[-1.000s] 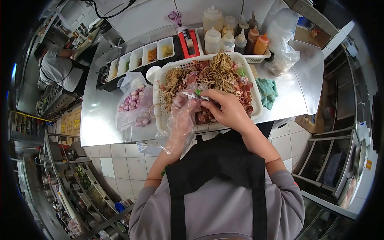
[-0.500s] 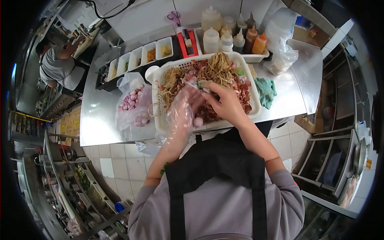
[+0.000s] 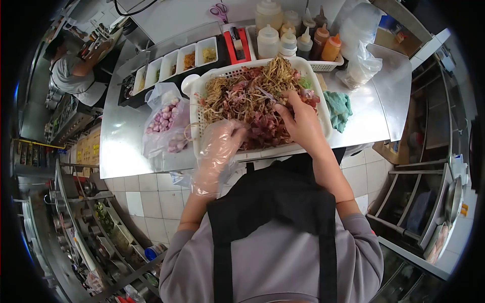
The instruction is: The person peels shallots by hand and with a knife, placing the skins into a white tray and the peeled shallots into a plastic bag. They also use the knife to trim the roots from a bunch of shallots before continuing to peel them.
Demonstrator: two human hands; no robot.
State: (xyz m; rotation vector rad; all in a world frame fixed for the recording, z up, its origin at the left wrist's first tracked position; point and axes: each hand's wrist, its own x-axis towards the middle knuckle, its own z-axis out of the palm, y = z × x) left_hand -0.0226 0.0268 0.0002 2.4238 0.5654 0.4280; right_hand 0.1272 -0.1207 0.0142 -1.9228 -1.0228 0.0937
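Note:
A white plastic basket (image 3: 327,118) on the steel table holds dry roots and reddish onion skins (image 3: 268,123). My right hand (image 3: 303,118), bare, is closed around a small knife (image 3: 266,94), its thin blade pointing left over the roots. My left hand (image 3: 222,141), in a clear plastic glove, rests at the basket's front left with its fingers curled; what they hold, if anything, is hidden. Left of the basket lies an open plastic bag of peeled shallots (image 3: 162,118).
White trays of chopped ingredients (image 3: 184,60), a red holder (image 3: 241,48) and several squeeze bottles (image 3: 288,43) line the back. On the right are a green cloth (image 3: 337,110) and a knotted plastic bag (image 3: 361,68). Another person (image 3: 76,76) works at the far left.
My hands have moved apart: the left back toward the basket's front left, the right to the right with the knife. The pale shallot seen near my left wrist no longer shows.

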